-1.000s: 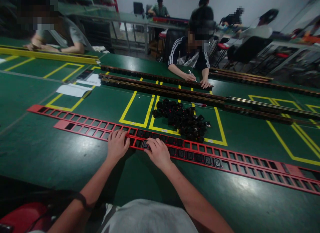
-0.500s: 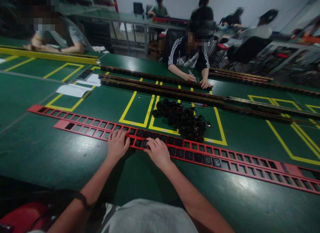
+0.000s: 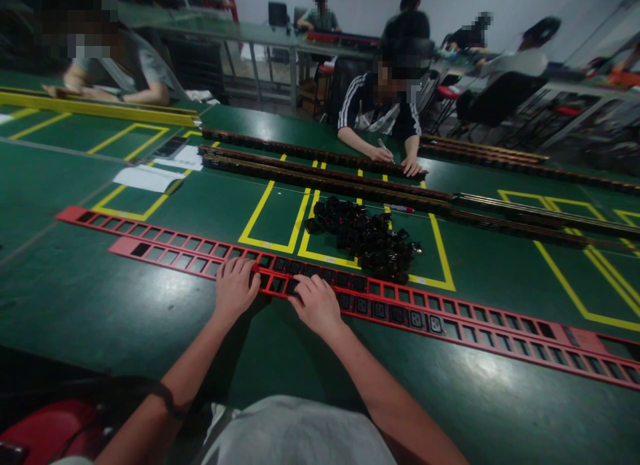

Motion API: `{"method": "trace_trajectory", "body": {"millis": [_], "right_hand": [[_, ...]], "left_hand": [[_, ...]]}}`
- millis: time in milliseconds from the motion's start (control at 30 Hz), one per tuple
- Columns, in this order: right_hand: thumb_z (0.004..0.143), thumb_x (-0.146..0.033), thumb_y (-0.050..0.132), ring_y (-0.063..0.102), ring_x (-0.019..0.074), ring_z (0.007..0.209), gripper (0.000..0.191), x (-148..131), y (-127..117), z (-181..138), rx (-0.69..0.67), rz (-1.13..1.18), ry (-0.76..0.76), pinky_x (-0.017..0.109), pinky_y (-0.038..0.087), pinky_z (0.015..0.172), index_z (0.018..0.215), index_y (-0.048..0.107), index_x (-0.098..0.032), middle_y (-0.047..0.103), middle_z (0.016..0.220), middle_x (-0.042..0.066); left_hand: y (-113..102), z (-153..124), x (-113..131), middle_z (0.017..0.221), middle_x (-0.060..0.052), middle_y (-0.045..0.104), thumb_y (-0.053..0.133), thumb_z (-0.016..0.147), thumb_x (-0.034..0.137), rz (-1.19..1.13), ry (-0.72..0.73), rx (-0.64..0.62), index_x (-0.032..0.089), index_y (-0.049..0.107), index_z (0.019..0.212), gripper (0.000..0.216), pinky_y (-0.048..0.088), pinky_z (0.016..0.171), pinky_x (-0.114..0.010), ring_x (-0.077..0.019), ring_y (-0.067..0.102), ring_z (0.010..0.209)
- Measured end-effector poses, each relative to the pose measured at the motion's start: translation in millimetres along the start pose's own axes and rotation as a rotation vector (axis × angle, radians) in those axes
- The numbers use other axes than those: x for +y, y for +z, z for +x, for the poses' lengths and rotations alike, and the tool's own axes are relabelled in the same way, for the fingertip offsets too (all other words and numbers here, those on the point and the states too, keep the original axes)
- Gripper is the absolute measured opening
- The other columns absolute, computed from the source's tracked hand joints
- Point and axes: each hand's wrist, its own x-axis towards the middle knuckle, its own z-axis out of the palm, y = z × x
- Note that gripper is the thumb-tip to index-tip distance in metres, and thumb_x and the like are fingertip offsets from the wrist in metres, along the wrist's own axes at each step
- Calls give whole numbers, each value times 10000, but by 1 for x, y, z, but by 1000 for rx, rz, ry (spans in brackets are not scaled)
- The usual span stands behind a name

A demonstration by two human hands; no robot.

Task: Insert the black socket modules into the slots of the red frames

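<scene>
Two long red slotted strips lie side by side across the green table, the rear strip [image 3: 165, 237] against the front strip [image 3: 480, 348]. Black power sockets [image 3: 379, 310] fill several openings near their middle. My left hand [image 3: 234, 288] is closed over the strips, fingers curled on the rear one and thumb near the front one. To its right, my right hand [image 3: 317, 304] is closed around a black socket in the front strip, its fingers covering most of that socket. A pile of loose black sockets [image 3: 370, 235] lies just beyond the strips.
Dark long rails [image 3: 325, 178] lie farther back, with a red pen [image 3: 401, 208] nearby. White papers [image 3: 147, 178] and a dark phone [image 3: 171, 147] are at left. Across the table a person [image 3: 375, 112] writes; another person [image 3: 125, 72] sits behind a yellow rail [image 3: 100, 112].
The right hand's fingers have shifted slightly over the socket, which now shows less. My left hand stays where it was.
</scene>
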Motion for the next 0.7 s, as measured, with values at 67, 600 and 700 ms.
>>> {"method": "trace_trajectory", "body": {"millis": [67,600,700], "right_hand": [[934,-290,653,575,252,1044,73,0,0,0,-4,-1,0,424,512,844,944,643,-219,674,1298,63],[937,-298,654,583,246,1040,80,1,1,0,-1,1,1,415,511,839,900,664,-228,680,1281,62],[938,-302,656,583,244,1042,86,1,1,0,3,4,-5,413,511,837,894,665,-229,682,1284,54]], "left_hand": [[-1,0,1,1182,-111,690,468,941,311,-4,-1,-2,211,647,1148,292,341,1062,-506,-321,527,1193],[1,-1,-1,1180,-105,690,471,943,315,-8,-3,1,219,649,1157,294,340,1054,-500,-328,524,1206],[1,-1,-1,1182,-105,689,468,944,316,-13,0,3,218,649,1157,296,339,1063,-501,-328,522,1213]]}}
